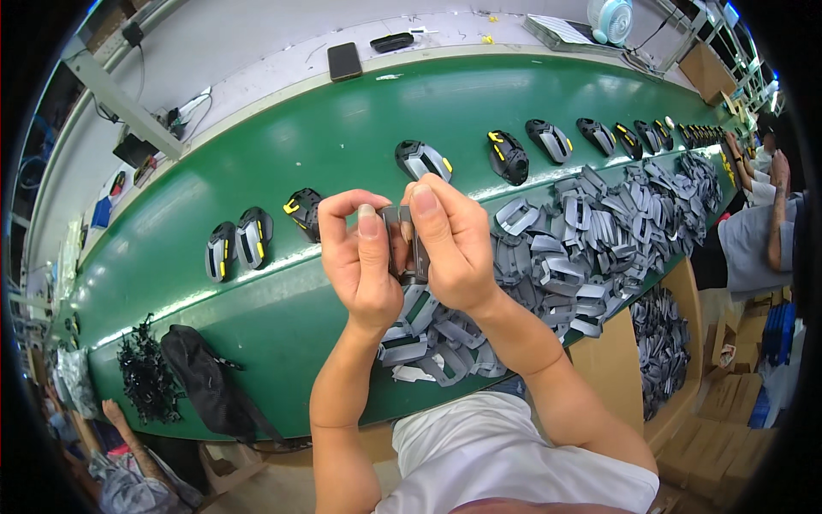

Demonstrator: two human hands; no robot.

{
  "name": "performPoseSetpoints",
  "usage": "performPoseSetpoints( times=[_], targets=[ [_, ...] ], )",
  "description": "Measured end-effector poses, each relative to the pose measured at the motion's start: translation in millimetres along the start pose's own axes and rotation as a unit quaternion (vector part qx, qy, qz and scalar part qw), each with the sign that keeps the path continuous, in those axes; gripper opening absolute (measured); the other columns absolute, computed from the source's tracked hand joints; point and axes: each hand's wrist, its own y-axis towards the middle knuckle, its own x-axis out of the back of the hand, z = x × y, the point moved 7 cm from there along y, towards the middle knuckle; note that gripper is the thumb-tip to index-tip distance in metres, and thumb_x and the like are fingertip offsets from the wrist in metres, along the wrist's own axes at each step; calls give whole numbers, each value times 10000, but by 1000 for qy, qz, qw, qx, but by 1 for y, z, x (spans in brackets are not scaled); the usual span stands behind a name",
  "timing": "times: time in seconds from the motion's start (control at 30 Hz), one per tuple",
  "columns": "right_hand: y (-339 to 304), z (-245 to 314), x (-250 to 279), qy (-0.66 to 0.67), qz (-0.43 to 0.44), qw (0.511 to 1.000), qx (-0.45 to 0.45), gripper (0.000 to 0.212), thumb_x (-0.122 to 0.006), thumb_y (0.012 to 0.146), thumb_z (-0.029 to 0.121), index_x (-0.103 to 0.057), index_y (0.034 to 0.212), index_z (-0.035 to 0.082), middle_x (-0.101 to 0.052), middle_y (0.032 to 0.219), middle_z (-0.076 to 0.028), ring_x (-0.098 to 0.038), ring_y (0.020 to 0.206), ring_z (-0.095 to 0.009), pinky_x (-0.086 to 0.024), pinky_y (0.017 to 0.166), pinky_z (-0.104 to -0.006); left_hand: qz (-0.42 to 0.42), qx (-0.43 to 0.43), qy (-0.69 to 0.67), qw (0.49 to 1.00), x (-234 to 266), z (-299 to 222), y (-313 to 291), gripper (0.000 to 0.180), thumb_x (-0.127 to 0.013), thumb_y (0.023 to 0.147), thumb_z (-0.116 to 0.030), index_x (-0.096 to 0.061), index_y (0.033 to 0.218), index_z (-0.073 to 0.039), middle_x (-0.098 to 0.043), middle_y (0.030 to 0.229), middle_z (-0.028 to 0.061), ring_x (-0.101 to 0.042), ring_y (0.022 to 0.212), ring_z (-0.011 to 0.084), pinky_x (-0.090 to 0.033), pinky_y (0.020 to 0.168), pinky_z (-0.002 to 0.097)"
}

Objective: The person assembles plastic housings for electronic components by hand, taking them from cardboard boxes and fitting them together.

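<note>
My left hand (364, 261) and my right hand (458, 248) meet above the green bench, thumbs up. Both are closed on one grey plastic frame (419, 259), which looks like the pieces piled nearby. The thumbs press along its two upright sides, and a gap shows between them. Fingers hide much of it. Just below and to the right lies a big heap of loose grey plastic frames (591, 231). Beyond my hands sits a black and grey mouse-shaped housing (421, 160) with a yellow strip. Left of my hand stands a black housing (303, 212) with yellow parts.
More mouse-shaped housings (548, 140) line the green bench (342, 128). A tangle of small black parts (147, 373) and a black bag (205, 377) lie at the left. A carton (685, 317) of grey pieces stands at right. Other people (762, 231) work at both ends.
</note>
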Motion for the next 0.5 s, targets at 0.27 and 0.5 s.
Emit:
performPoseSetpoints(
  times=[0.27,0.5],
  targets=[
    [10,3,7,-148,27,988,25,233,-591,815,57,-547,1018,-49,-585,749,-69,-511,630,-85,-425,576,-222,-43,37,215,975,60,9,44,343,-434,954,-318,-516,988,13,-554,698,54,-510,637,97,-395,571,225],
    [17,9,30,-70,-26,997,18,274,-628,823,65,-567,1074,-27,-618,876,-42,-560,745,-74,-457,667,-208,-81,210,759,611,184,84,36,851,-634,691,-613,-460,1175,65,-457,1220,250,-374,1174,417,-310,949,535]
  ],
)
